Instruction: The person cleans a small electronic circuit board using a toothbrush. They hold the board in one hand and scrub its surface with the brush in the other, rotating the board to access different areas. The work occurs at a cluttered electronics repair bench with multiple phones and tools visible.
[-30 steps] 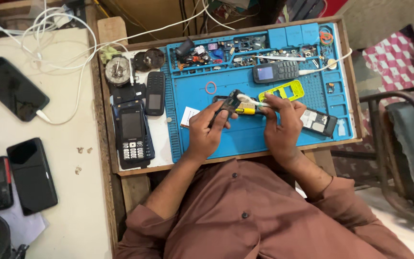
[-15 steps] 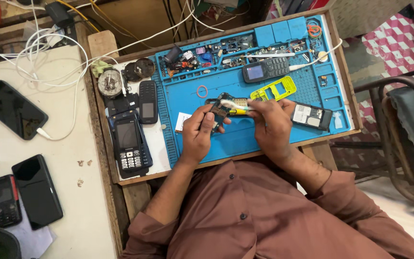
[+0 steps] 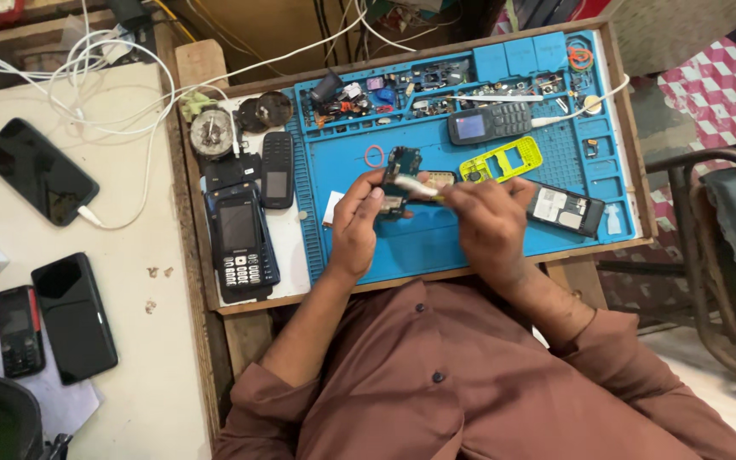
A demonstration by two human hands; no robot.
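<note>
Lifted a little since before, the circuit board (image 3: 400, 168) now stands tilted above the blue mat (image 3: 436, 247).
Left hand (image 3: 358, 223) pinches its lower edge; right hand (image 3: 489, 223) is closed on a pale brush (image 3: 417, 187) touching it. Light, stiff, fragile: best held by the edges. Phones, a yellow phone frame (image 3: 501, 159) and loose parts crowd the tray.

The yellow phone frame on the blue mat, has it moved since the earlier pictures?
No. The yellow phone frame lies just below the grey keypad phone and left of the dark open phone, as before; only the camera shifted.
</note>
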